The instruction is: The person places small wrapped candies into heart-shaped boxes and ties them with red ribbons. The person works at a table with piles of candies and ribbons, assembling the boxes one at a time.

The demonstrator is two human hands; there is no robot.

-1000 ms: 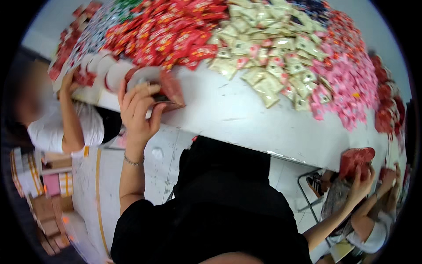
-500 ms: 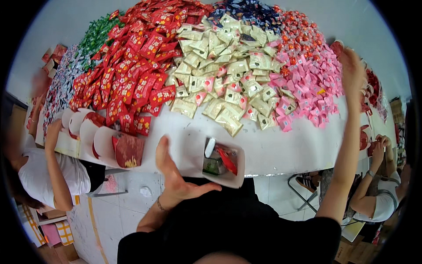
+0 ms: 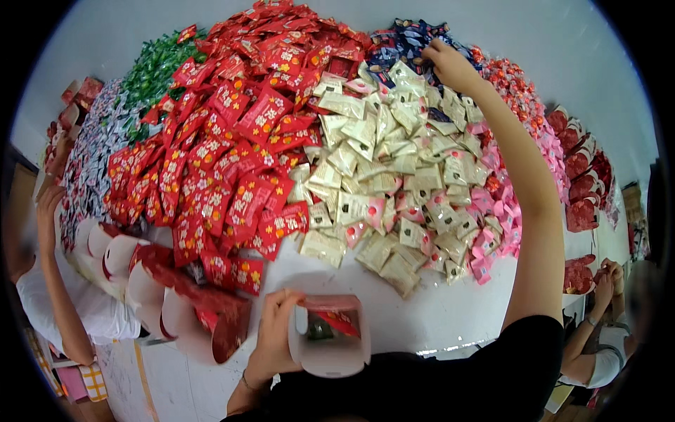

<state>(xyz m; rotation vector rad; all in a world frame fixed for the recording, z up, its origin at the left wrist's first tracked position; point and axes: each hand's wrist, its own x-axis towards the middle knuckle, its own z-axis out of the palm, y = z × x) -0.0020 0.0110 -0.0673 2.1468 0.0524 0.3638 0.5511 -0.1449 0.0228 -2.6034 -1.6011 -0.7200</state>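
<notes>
My left hand [image 3: 274, 334] is closed on the left wall of an open-topped white paper box [image 3: 330, 360], fingers at its upper corner. Inside the box lie a red packet [image 3: 339, 323], a dark green piece [image 3: 320, 330] and a white piece [image 3: 302, 322]. My right arm stretches far across the table, and my right hand [image 3: 453, 68] is over the pile of dark blue wrapped candies [image 3: 401, 46]. Its fingers curl down at the pile's edge; what they pinch, if anything, is hidden. Cream packets [image 3: 365, 162] are heaped below that hand.
Piles of red packets [image 3: 225, 148], green wrapped sweets [image 3: 151, 77], pink packets [image 3: 503, 225] and orange-red sweets [image 3: 510, 81] cover the table [image 3: 394, 320]. A row of white-and-red boxes [image 3: 193, 320] stands left of my box. People work at the left [image 3: 63, 302] and right [image 3: 598, 295].
My left hand, formerly open beside the box, now grips it, and the box sits more upright. My right hand has swung from the far right to the dark blue pile. The view has shifted.
</notes>
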